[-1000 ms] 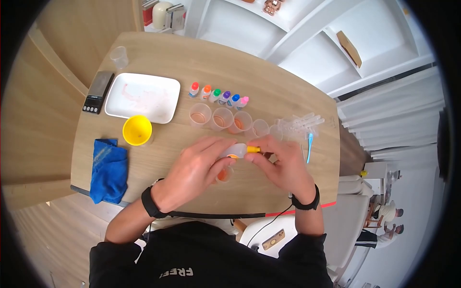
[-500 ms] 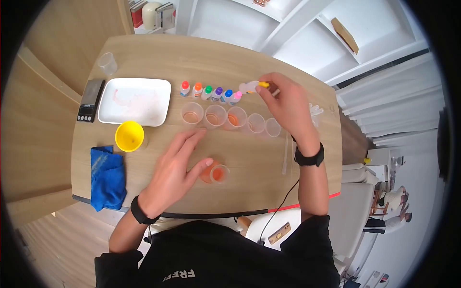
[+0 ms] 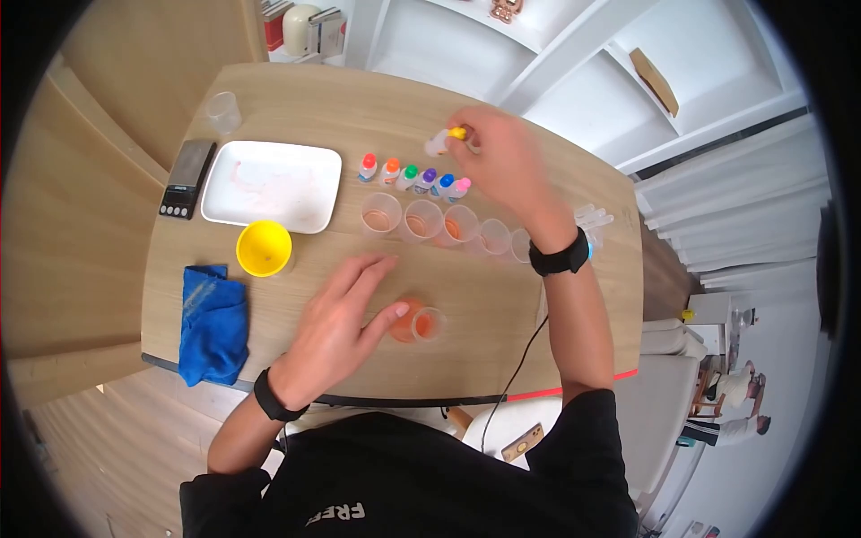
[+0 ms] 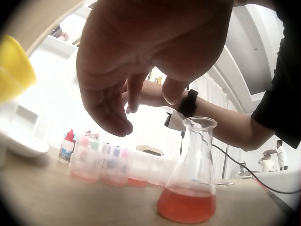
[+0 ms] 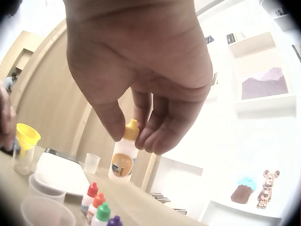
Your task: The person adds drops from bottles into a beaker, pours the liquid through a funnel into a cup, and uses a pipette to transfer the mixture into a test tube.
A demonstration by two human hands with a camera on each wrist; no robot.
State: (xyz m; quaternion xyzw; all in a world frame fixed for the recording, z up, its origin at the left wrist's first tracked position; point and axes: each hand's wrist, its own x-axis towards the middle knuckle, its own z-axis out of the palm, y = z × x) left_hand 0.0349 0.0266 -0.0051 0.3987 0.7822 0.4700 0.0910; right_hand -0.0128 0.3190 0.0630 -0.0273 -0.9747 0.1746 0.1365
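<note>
My right hand [image 3: 502, 161] pinches a small white dropper bottle [image 5: 123, 162] by its yellow cap [image 5: 131, 129]. In the head view the bottle is behind the row of capped dropper bottles [image 3: 425, 181], over the far part of the table. My left hand [image 3: 334, 314] has relaxed, spread fingers and grips nothing. Just to its right stands a conical glass flask [image 4: 187, 205] with orange-red liquid, the thumb tip overlapping its edge in the head view. Several clear plastic cups [image 3: 423, 221] line up between the flask and the bottles, some with reddish liquid at the bottom.
At the left are a white tray [image 3: 305, 161], a digital scale [image 3: 186, 179], a yellow funnel [image 3: 265, 248] in a clear cup and a blue cloth [image 3: 213, 327]. A small clear cup [image 3: 223, 112] stands far left. Clear plastic droppers [image 3: 596, 218] lie beyond my right wrist.
Both hands held the bottle above the flask earlier. My left hand let go and moved left; my right hand carried the bottle away, then leftward behind the row.
</note>
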